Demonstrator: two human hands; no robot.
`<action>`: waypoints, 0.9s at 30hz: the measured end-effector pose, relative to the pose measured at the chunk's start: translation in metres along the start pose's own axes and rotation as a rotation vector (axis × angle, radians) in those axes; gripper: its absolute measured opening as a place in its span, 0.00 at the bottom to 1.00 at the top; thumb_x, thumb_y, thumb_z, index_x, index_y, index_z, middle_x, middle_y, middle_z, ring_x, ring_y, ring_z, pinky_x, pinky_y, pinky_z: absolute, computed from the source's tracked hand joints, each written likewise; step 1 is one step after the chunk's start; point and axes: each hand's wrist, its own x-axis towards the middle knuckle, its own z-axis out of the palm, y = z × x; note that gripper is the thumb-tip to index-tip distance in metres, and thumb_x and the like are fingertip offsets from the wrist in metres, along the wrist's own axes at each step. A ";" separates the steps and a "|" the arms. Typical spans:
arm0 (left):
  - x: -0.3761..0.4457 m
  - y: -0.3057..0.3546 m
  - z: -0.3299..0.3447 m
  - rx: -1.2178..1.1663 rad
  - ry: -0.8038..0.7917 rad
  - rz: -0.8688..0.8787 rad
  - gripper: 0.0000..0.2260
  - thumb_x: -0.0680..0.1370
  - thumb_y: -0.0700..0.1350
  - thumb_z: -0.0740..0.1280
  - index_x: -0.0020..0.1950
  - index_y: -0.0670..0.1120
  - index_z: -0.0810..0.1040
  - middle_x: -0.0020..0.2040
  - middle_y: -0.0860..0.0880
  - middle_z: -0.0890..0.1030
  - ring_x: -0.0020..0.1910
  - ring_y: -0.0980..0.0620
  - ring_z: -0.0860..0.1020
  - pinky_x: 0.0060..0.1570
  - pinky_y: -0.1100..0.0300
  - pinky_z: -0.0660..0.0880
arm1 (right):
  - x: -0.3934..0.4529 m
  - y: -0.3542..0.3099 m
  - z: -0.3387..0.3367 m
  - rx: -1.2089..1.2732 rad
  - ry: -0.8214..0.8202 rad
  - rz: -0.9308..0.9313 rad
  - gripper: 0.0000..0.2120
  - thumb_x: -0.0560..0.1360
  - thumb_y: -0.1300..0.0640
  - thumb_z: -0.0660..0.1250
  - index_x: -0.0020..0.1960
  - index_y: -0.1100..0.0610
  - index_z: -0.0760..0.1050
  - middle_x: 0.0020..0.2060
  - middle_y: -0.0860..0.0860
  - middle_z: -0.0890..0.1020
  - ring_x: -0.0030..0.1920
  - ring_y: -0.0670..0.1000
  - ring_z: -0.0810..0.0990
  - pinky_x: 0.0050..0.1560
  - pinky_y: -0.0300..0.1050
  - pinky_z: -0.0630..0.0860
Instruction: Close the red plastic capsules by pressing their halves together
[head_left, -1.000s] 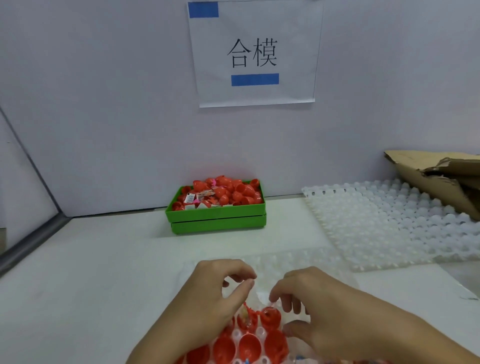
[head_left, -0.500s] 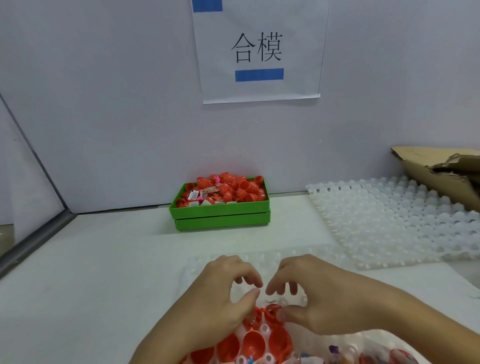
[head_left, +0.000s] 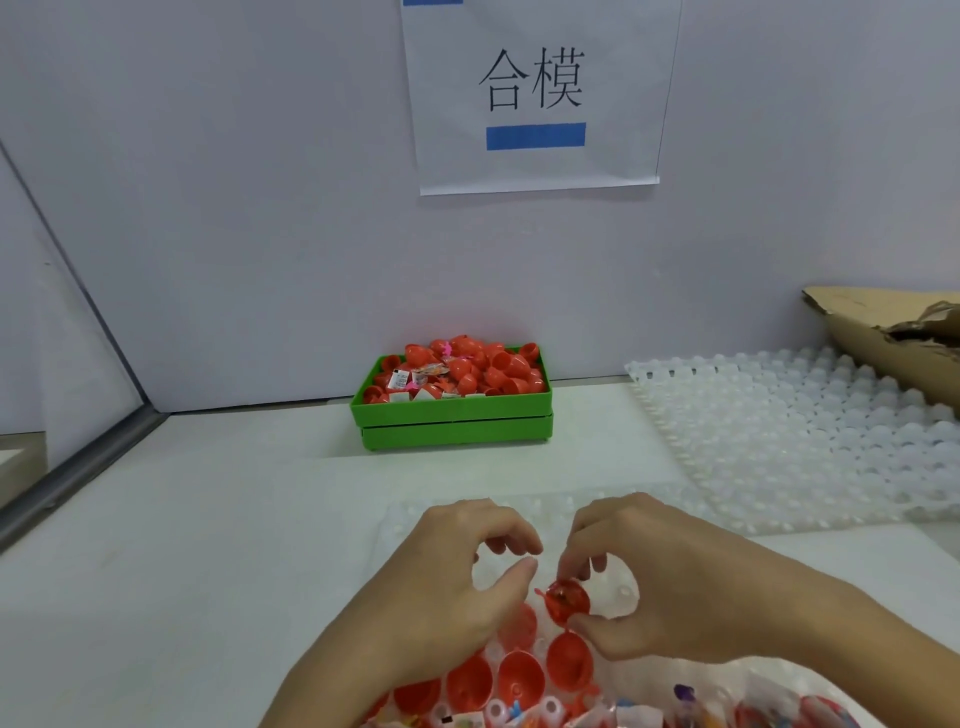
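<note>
Fingers (head_left: 574, 564) of the right hand (head_left: 670, 587) pinch a red capsule (head_left: 569, 601); left hand (head_left: 457, 577) (curled) holds nothing.

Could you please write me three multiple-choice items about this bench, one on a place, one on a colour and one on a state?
1. Where does the green tray stand?
A. against the back wall, under the paper sign
B. on the cardboard at the right
C. beside the person's left elbow

2. What colour is the bar printed below the characters on the paper sign?
A. red
B. blue
C. green

3. What is the right hand doing?
A. lying flat on the table
B. pinching a red capsule
C. reaching into the green tray

Answers:
1 A: the tray sits at the far edge of the table, just below and left of the sign.
2 B: the bar is plainly blue.
3 B: thumb and fingertips pinch the red capsule above the clear tray, while the left hand is curled beside it, apparently holding nothing.
</note>
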 end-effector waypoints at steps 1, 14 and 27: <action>0.000 0.002 0.000 -0.019 0.001 -0.001 0.06 0.78 0.55 0.65 0.53 0.60 0.80 0.49 0.64 0.79 0.55 0.66 0.74 0.52 0.72 0.71 | -0.001 0.001 -0.002 0.030 0.027 0.010 0.15 0.69 0.36 0.66 0.49 0.43 0.80 0.44 0.37 0.78 0.52 0.38 0.74 0.49 0.35 0.73; 0.003 0.016 0.018 -0.180 0.079 -0.049 0.16 0.74 0.51 0.73 0.59 0.63 0.74 0.48 0.59 0.83 0.46 0.60 0.82 0.54 0.62 0.79 | -0.004 -0.013 0.004 0.648 0.298 0.260 0.02 0.71 0.54 0.76 0.43 0.50 0.85 0.38 0.45 0.85 0.37 0.44 0.83 0.36 0.36 0.77; 0.002 0.014 0.017 -0.072 0.022 -0.075 0.18 0.75 0.53 0.72 0.59 0.69 0.70 0.50 0.57 0.81 0.45 0.62 0.78 0.53 0.65 0.76 | -0.012 -0.018 -0.012 0.917 0.458 0.408 0.10 0.75 0.65 0.68 0.39 0.55 0.85 0.31 0.54 0.84 0.29 0.45 0.80 0.33 0.32 0.75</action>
